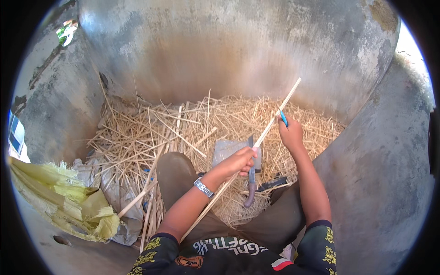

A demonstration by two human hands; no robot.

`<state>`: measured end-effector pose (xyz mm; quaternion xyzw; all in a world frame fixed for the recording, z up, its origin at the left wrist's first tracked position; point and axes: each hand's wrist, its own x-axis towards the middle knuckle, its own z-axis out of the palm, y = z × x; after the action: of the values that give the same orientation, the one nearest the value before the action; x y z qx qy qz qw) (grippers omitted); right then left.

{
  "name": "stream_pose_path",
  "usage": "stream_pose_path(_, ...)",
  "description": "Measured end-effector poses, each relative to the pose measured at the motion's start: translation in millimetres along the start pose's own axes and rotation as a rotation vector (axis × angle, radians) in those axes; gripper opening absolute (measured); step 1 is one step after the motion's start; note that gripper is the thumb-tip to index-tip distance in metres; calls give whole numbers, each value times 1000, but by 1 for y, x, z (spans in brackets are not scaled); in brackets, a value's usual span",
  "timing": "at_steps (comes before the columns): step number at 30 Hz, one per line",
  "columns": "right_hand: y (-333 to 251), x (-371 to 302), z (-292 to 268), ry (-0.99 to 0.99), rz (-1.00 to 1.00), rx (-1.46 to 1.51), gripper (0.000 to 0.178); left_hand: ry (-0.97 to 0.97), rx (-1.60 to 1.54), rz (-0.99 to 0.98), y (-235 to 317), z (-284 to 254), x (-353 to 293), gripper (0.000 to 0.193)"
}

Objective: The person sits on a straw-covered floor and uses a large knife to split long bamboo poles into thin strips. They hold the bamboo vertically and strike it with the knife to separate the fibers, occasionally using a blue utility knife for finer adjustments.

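Note:
A long, pale bamboo-like stick (269, 128) slants from my lap up to the far right. My left hand (238, 161) is closed around its middle, with a metal watch on that wrist. Farther up the stick, my right hand (290, 132) is closed on a slim blue tool (283, 118). The tool's end meets the stick; its exact kind is too small to make out. Below my left hand, a large knife with a curved brown handle (250, 195) lies between my legs, its blade partly hidden by the fingers.
Straw-like shavings and loose strips (137, 133) cover the floor ahead. A grey flat sheet (224, 150) and a dark object (272, 184) lie near the knife. At left is a torn yellow sack (68, 201). Grey concrete-like walls (220, 50) curve around me.

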<state>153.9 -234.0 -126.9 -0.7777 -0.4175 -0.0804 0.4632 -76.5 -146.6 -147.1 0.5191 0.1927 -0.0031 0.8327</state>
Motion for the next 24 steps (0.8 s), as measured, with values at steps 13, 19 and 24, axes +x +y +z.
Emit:
stream_pose_path(13,-8,-28,45,-198,-218,-430,14,27,-381,-19,3,-25,2,23)
stream_pose_path(19,7,-33,61,-113,-448,-486,8,86,-363,13,1,-19,-5,28)
stream_pose_path(24,5,-6,45,-107,-50,-642,11,46,-420,-27,2,-17,-5,28)
